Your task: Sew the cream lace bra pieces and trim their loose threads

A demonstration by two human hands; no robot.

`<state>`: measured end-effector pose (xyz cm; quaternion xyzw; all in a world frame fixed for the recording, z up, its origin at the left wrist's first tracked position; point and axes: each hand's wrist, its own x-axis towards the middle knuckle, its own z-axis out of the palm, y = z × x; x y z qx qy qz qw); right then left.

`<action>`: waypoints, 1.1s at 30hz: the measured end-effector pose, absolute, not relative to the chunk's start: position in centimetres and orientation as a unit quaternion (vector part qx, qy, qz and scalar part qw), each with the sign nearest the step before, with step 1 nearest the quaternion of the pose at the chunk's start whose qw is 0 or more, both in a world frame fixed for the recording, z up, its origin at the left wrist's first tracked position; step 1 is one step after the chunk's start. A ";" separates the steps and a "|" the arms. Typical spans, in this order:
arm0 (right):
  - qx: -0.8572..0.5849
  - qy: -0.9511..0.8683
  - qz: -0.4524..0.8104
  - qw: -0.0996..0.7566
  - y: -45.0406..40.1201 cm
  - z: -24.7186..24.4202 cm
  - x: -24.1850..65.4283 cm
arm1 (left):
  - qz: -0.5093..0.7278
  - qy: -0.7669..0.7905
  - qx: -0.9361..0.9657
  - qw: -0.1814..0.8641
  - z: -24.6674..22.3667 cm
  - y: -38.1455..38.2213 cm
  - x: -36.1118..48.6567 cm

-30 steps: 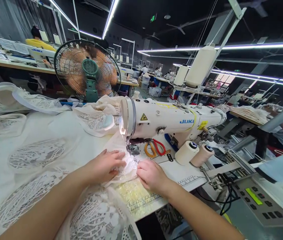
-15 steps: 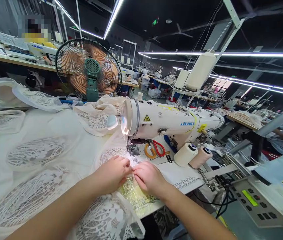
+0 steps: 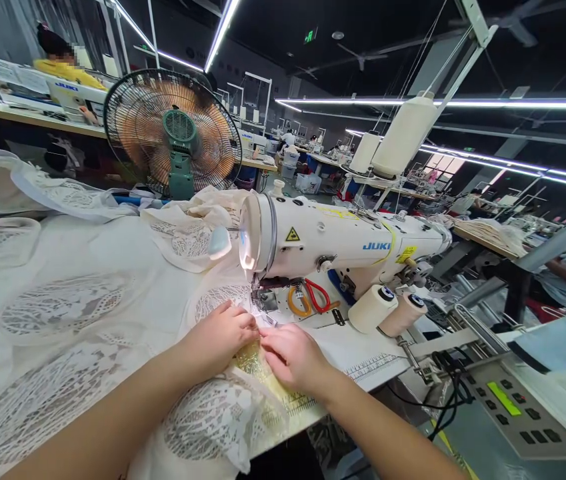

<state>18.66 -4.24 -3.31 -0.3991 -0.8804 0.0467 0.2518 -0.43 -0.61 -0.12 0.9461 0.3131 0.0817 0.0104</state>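
Observation:
Just in front of the needle area of a white sewing machine (image 3: 307, 233), my left hand (image 3: 225, 337) and my right hand (image 3: 293, 357) are close together with bent fingers. Both pinch the edge of a cream lace fabric (image 3: 207, 423), the fingertips almost meeting. Part of the fabric runs up under the machine's lit head, and another lace panel hangs over the table's front edge. A yellow patch (image 3: 257, 367) shows on the table between my hands. The exact grip of the fingertips is partly hidden.
Red-handled scissors (image 3: 317, 297) lie behind the needle area. Two thread cones (image 3: 373, 309) stand right of it. More lace pieces (image 3: 63, 307) cover the table's left side. A large fan (image 3: 175, 133) stands beyond, and a control panel (image 3: 517, 407) sits at right.
The lace panel at the front edge has shifted and its hanging edge lies differently. Both hands keep their hold near the needle, slightly left in view. The camera view has moved a little.

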 end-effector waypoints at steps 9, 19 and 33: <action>-0.431 -0.882 -0.001 0.191 -3.8 -3.2 17.8 | 0.070 0.332 0.940 0.023 -0.1 0.1 -0.4; -0.436 -0.877 -0.009 0.201 -3.9 -3.8 18.0 | 0.065 0.379 0.923 0.027 0.1 1.1 -0.6; -0.436 -0.846 0.104 0.287 -4.3 -3.3 18.5 | 0.097 0.462 0.882 0.000 -0.9 2.1 -1.2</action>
